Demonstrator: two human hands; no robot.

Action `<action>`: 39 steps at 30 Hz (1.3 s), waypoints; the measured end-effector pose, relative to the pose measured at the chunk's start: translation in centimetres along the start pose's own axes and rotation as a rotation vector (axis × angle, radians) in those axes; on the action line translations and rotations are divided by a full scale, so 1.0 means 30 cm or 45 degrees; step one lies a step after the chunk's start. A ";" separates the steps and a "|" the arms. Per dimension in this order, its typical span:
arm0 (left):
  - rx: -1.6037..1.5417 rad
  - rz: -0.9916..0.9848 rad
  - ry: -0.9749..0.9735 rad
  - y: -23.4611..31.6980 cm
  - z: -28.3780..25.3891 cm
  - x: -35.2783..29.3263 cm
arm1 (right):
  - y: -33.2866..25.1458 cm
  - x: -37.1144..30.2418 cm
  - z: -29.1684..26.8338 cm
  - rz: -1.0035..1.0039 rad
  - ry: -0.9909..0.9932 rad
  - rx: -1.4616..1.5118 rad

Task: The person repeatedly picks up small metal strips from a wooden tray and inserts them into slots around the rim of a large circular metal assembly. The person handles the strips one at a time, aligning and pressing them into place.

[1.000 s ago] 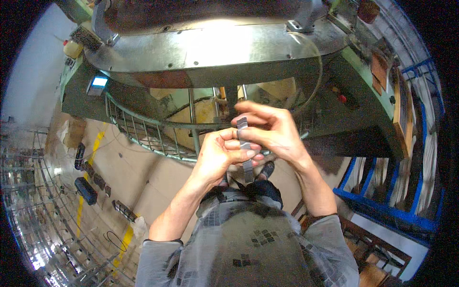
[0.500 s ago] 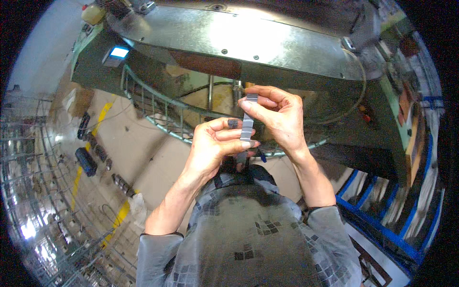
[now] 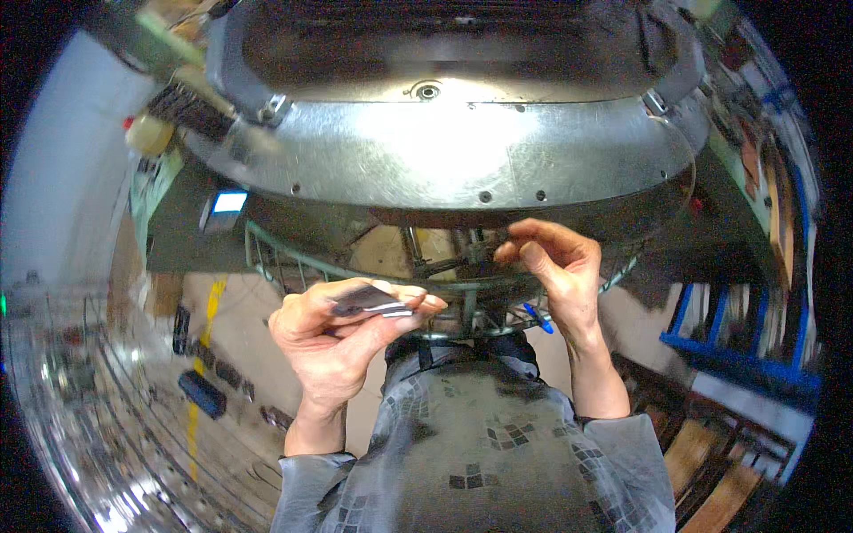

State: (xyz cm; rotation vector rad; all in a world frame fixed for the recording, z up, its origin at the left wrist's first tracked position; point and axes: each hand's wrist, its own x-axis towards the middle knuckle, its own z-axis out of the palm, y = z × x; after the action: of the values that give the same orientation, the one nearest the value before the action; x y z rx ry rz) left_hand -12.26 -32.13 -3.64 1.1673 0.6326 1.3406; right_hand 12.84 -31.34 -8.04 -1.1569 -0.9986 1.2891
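Observation:
My left hand (image 3: 342,333) is raised in front of me and holds a thin stack of flat grey metal strips (image 3: 371,302) between thumb and fingers. My right hand (image 3: 555,266) is up to the right, apart from the left, with thumb and fingertips pinched close together near the dark underside of a big round metal machine (image 3: 444,155). I cannot tell whether anything small sits in that pinch. A blue pen-like object (image 3: 538,317) shows just below my right wrist.
A green wire guard ring (image 3: 293,266) runs below the machine. A small lit screen (image 3: 228,202) is at the left. Blue racks (image 3: 737,346) stand at the right. Yellow floor lines (image 3: 200,391) and a metal cage (image 3: 80,417) lie at the left.
My hands were together on the stack of strips; now they have separated. The left keeps the strips, turned flat, and the right has lifted toward the machine's underside. The view tilted upward.

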 end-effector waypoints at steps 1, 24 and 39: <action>-0.015 -0.148 0.072 -0.010 -0.038 0.032 | 0.031 -0.014 0.032 -0.035 0.015 -0.004; -0.071 -1.008 -0.314 -0.097 -0.361 -0.056 | 0.114 -0.118 0.489 0.290 0.100 0.079; -0.237 -1.203 -0.437 -0.105 -0.172 -0.086 | 0.095 -0.255 0.335 0.147 0.195 0.128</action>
State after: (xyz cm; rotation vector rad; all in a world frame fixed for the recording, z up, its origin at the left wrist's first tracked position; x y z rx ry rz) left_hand -16.11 -32.63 -8.95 0.7474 0.6620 0.3743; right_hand 2.00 -38.44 -8.52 -1.2300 -0.7560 1.3045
